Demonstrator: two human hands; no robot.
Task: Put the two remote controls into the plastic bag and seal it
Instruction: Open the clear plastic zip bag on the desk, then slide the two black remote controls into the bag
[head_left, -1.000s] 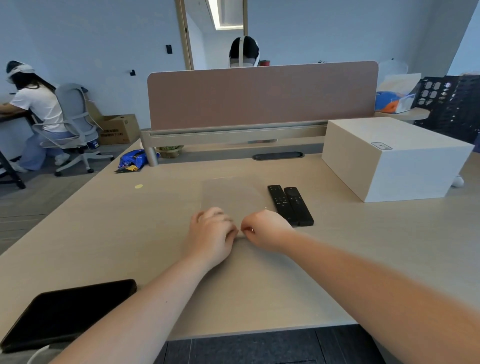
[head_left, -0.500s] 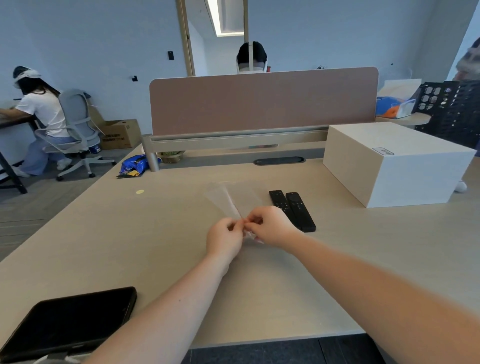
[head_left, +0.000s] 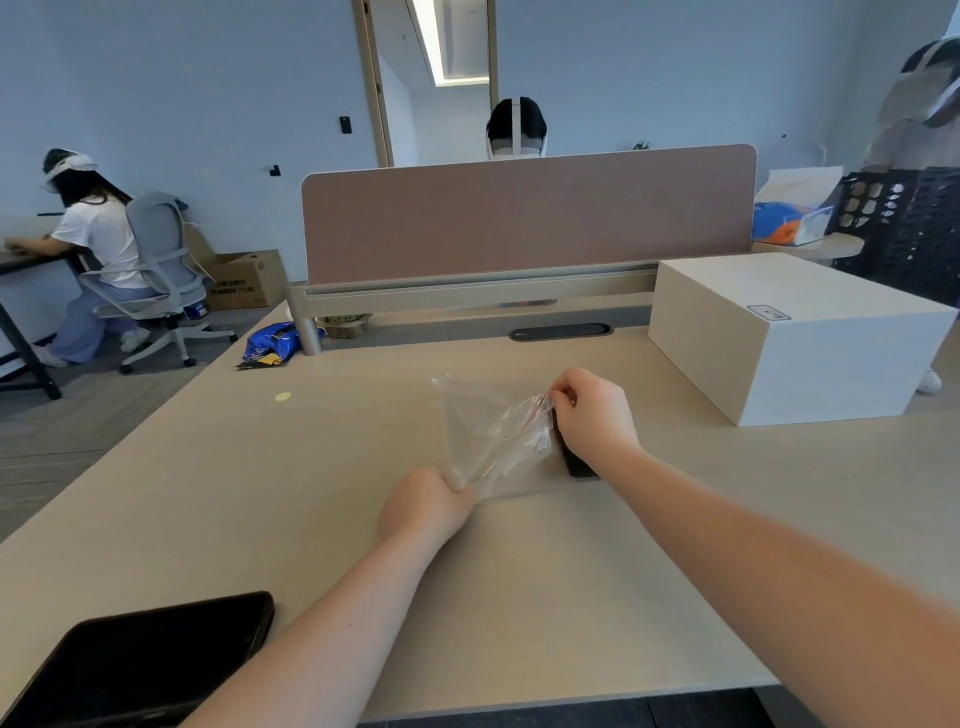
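A clear plastic bag (head_left: 491, 434) is lifted off the desk and stretched between my two hands. My left hand (head_left: 426, 506) pinches its near corner. My right hand (head_left: 595, 413) pinches the other end of the mouth, farther away and to the right. The bag's far corner points up and away. Two black remote controls lie on the desk under my right hand; only a dark near end (head_left: 576, 462) shows, the rest is hidden by the hand and the bag.
A large white box (head_left: 795, 338) stands at the right. A black tablet (head_left: 140, 660) lies at the near left edge. A brown divider panel (head_left: 524, 213) closes the desk's far side, with a blue snack packet (head_left: 270, 345) at its left foot. People sit and stand around.
Both hands were together at the bag's near edge. They have since drawn apart, the right one moving away over the remotes, and the bag has come up off the desk.
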